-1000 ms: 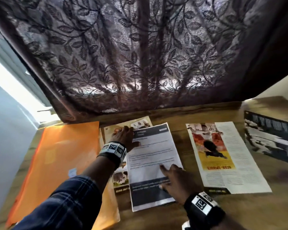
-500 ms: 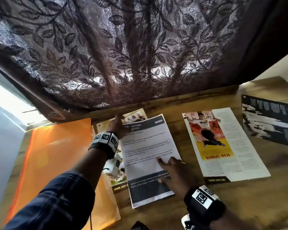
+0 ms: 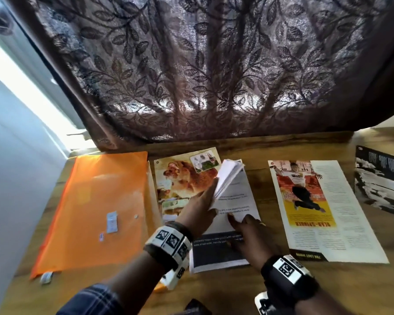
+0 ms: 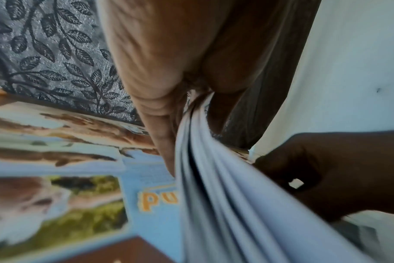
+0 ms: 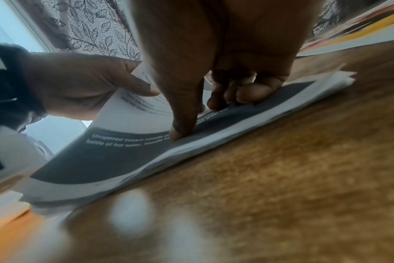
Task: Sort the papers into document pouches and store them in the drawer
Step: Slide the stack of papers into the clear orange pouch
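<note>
Wooden tabletop (image 3: 328, 289) carries everything. Nearest you, your right hand (image 3: 250, 237) pins the white paper stack (image 3: 223, 251) with straight fingers so it can't slide, while your left hand (image 3: 198, 208) has its grip pinching the lifted sheets (image 3: 228, 176), likely to leaf through them. Farther left lies the orange pouch (image 3: 100, 201). No drawer is in view, and the text is blurred.

Leaf-patterned curtain (image 3: 203, 71) behind wooden table (image 3: 328, 289)
</note>
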The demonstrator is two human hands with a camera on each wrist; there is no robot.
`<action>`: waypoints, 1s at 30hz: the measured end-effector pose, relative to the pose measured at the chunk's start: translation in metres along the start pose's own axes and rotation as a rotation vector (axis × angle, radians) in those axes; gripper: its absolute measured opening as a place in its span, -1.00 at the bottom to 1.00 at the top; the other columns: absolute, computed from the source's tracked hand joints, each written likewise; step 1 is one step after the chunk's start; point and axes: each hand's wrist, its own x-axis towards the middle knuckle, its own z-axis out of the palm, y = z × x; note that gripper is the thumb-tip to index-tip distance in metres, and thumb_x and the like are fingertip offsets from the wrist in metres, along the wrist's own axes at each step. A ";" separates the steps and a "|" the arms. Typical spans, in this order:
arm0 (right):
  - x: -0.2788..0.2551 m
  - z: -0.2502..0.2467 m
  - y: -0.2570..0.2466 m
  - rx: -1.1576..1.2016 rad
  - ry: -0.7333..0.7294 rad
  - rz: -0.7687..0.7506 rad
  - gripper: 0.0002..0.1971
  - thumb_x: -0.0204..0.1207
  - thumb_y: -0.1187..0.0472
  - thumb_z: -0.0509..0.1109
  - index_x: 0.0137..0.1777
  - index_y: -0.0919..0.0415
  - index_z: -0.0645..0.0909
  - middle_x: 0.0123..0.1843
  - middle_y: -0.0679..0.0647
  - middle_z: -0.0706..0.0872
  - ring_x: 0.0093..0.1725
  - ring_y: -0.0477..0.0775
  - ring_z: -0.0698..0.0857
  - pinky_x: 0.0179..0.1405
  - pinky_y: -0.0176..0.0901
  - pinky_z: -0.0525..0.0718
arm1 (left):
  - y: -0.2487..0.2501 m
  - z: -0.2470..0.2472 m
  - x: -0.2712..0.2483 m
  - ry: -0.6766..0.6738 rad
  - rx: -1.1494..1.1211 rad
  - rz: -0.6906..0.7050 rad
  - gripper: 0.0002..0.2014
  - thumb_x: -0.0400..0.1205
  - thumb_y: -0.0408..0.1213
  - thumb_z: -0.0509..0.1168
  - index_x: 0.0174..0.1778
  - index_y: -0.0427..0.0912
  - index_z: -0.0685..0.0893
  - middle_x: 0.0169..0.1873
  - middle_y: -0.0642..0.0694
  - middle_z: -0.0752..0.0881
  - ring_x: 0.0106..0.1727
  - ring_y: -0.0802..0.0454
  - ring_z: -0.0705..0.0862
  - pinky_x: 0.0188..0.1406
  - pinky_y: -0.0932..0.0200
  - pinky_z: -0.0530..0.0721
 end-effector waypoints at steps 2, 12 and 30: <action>0.000 0.000 -0.001 0.015 0.009 -0.010 -0.25 0.55 0.00 0.47 0.69 -0.20 0.20 0.44 0.05 0.49 0.43 0.12 0.54 0.39 -0.01 0.64 | 0.001 0.006 -0.005 0.045 -0.041 -0.035 -0.14 0.64 -0.35 0.36 0.76 0.07 0.01 0.39 -0.24 0.67 0.32 -0.22 0.67 0.19 0.03 0.60; -0.005 -0.026 -0.011 0.228 0.257 0.044 -0.40 0.47 0.03 0.56 0.52 -0.11 0.51 -0.01 -0.10 0.66 -0.04 -0.08 0.67 0.01 -0.10 0.73 | -0.018 0.002 -0.019 0.269 -0.614 -0.200 -0.78 0.60 -0.39 0.36 0.11 -0.04 0.70 0.05 -0.03 0.84 0.10 -0.14 0.79 0.18 -0.32 0.73; 0.042 -0.113 -0.044 1.176 0.284 -0.130 -0.75 0.38 0.45 0.56 0.02 0.18 0.80 0.01 0.12 0.88 0.07 0.18 0.84 0.19 0.17 0.73 | -0.007 -0.055 -0.033 0.560 -0.956 0.144 -0.66 0.61 -0.64 0.34 0.02 -0.08 0.81 -0.06 0.00 0.86 0.00 0.08 0.81 0.01 0.12 0.77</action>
